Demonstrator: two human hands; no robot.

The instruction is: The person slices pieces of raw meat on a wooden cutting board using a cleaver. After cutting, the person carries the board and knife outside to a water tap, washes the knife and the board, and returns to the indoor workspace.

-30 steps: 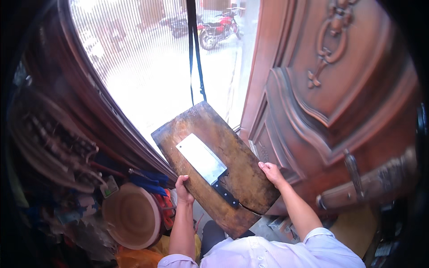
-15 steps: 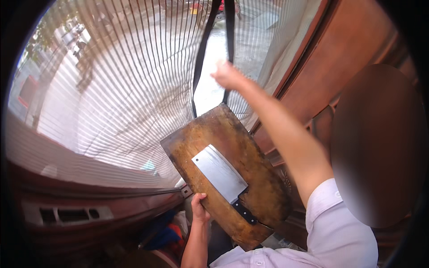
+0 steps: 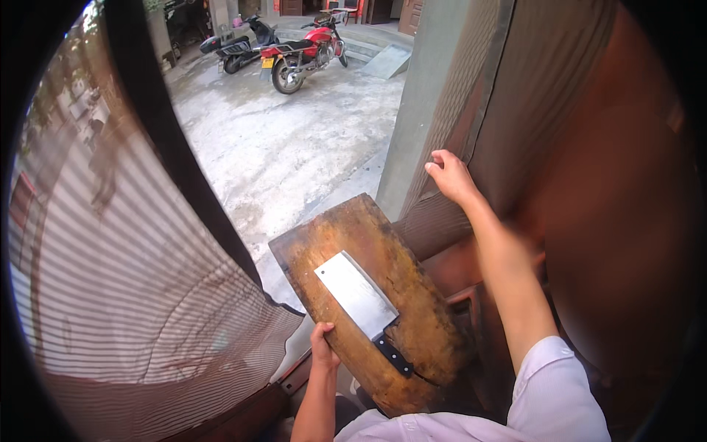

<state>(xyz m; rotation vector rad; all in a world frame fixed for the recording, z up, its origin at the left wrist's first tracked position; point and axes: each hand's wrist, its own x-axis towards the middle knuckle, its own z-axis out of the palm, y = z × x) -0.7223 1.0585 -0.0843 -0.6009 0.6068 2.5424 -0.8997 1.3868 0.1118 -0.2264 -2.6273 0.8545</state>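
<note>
My left hand (image 3: 322, 345) grips the left edge of a worn wooden cutting board (image 3: 416, 302), thumb on top and the other fingers hidden beneath. The board is held out in front of my body. On it lies a cleaver (image 3: 358, 293) with a broad steel blade and a black riveted handle, the handle towards me. Raised beyond the board's right side, my right hand (image 3: 451, 177) has loosely bent fingers, a little apart, and nothing visible in them. It is beside the right panel of a striped mesh door curtain (image 3: 541, 96).
The left curtain panel (image 3: 155, 295) with its dark edge band (image 3: 173, 140) hangs at the left. Through the gap shows a concrete yard (image 3: 243, 140) with a red motorcycle (image 3: 305, 55) and a dark scooter (image 3: 239, 48). A grey pillar (image 3: 412, 110) stands right of the opening.
The curtain, nearly closed before, has parted wide. My right hand has swung from the middle to the right and lower. My left hand still holds the board with the cleaver on it.
</note>
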